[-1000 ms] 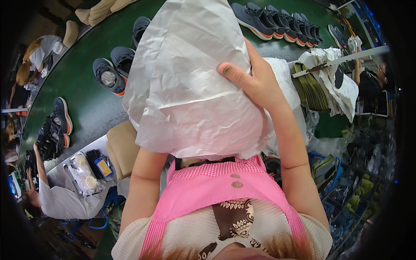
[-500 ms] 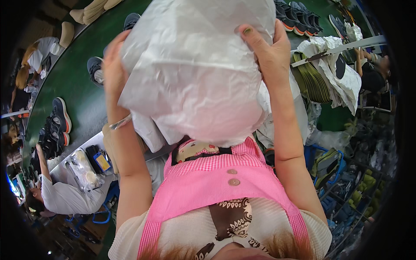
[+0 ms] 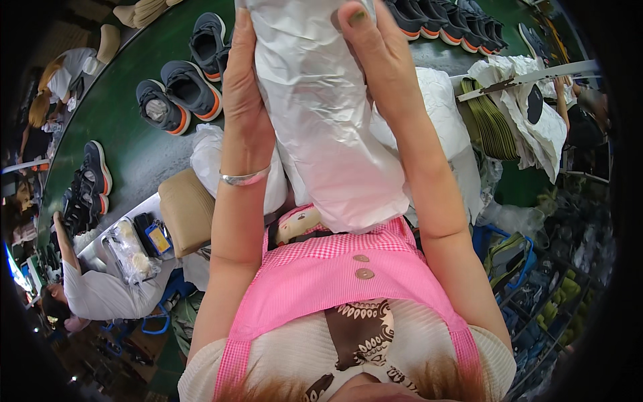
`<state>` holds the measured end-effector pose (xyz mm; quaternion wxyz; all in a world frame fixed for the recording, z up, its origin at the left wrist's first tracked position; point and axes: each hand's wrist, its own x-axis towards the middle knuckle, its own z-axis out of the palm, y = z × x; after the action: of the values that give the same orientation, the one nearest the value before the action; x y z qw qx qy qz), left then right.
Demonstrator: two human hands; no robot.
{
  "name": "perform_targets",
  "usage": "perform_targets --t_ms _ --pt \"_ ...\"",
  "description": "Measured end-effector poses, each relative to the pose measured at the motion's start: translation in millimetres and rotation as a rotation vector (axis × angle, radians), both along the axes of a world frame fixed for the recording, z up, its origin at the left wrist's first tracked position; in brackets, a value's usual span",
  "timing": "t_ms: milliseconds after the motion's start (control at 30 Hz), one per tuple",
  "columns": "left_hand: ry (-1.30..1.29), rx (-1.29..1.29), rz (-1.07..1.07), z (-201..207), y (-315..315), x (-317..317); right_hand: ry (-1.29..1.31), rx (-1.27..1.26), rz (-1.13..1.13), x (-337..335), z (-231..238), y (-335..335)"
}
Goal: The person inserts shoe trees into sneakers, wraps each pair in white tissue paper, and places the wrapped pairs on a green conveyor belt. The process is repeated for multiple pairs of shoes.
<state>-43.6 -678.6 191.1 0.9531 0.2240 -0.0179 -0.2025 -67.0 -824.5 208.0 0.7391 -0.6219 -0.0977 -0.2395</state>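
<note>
Between my two hands is a crinkled white bundle (image 3: 315, 114) of thin, slightly shiny sheet, paper or plastic, pressed into a long narrow shape. Its lower end hangs in front of my pink apron, and its upper end runs out of the picture. My left hand (image 3: 244, 100) presses on its left side, fingers pointing up. On its right side, my right hand (image 3: 378, 50) grips with the thumb in front; the other fingers are mostly hidden. More white bundles (image 3: 435, 110) lie behind my right forearm, and another white one (image 3: 206, 151) lies beside my left wrist.
Dark sneakers with orange soles (image 3: 191, 90) stand on the green belt (image 3: 114, 114), with a row of them (image 3: 445, 27) at the far right. A tan pad (image 3: 185, 211) and a clear-wrapped tray (image 3: 130, 251) sit at left. Striped olive pieces (image 3: 492, 124) lie right. A co-worker (image 3: 120, 291) works at left.
My hands have come closer together, squeezing the wide, puffed white bundle into a narrower one. Sneakers on the belt that it hid now show at left.
</note>
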Motion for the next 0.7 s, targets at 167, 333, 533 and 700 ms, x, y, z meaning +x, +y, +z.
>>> perform_targets --t_ms 167,333,533,700 --pt "-0.129 0.266 0.128 -2 -9 -11 0.387 0.008 0.134 -12 -12 -11" --pt "-0.298 0.37 0.094 -20 5 -13 0.158 0.091 0.256 -6 -9 -2" --pt "-0.261 0.252 0.229 -8 8 -4 0.381 -0.25 0.231 -4 -3 -7" --pt "-0.108 0.307 0.391 0 30 20 0.02 -0.761 -0.226 -49 6 -14"
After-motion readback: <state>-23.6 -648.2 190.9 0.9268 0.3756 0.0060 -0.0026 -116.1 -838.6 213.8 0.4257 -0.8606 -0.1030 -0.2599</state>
